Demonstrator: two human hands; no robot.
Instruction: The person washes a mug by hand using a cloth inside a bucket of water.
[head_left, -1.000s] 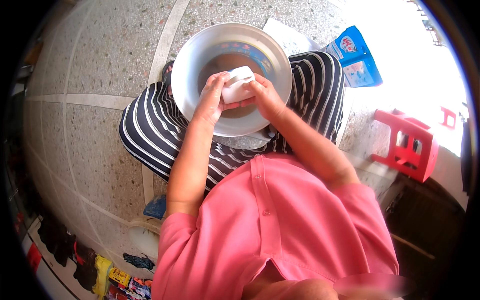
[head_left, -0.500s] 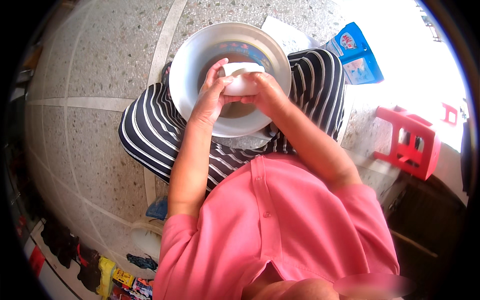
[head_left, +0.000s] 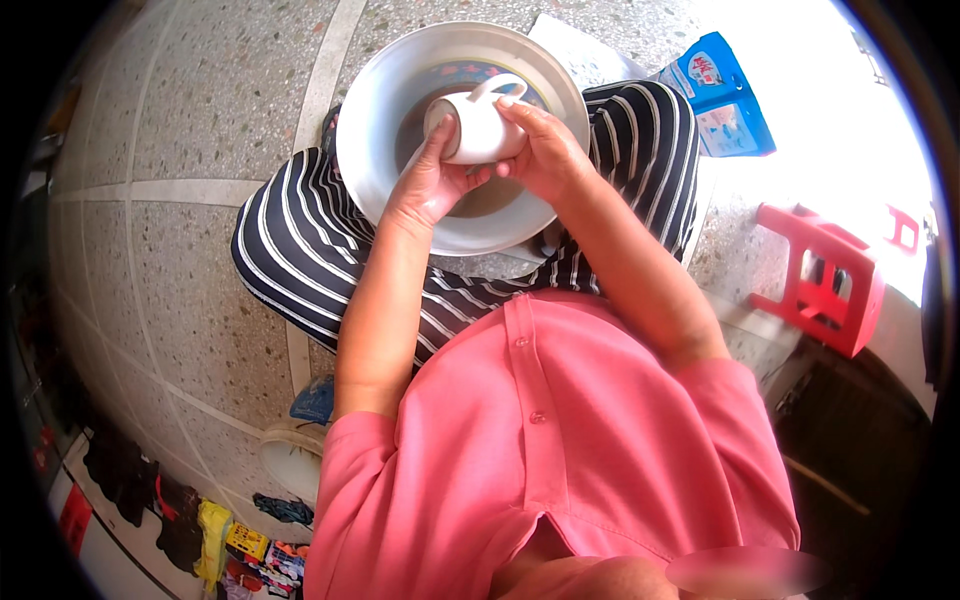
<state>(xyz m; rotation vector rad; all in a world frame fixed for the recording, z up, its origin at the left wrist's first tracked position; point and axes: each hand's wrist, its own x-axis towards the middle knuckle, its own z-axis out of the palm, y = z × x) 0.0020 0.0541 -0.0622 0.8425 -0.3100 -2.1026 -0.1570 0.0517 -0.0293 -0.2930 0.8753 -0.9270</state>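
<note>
Both my hands hold a white mug (head_left: 480, 132) on its side above a wide white basin (head_left: 375, 180). The mug's handle sticks up at the far side, and its base is turned to the left. My left hand (head_left: 435, 178) grips the base end, thumb along its edge. My right hand (head_left: 545, 150) closes round the other end, with the thumb on top near the handle. Murky water (head_left: 485, 203) lies in the basin below, and a coloured pattern shows on the basin's far inner wall. The mug's mouth is hidden by my right hand.
A blue pouch (head_left: 722, 100) lies on the floor beyond my right knee, near a white sheet (head_left: 572, 52). A red plastic stool (head_left: 825, 280) lies tipped over at the right. Behind my left side are a pale round container (head_left: 290, 460) and assorted colourful items (head_left: 245, 545).
The mug has been turned in my hands, so its handle now points up and its base faces left. My hands shifted their hold; the basin appears slightly higher in view.
</note>
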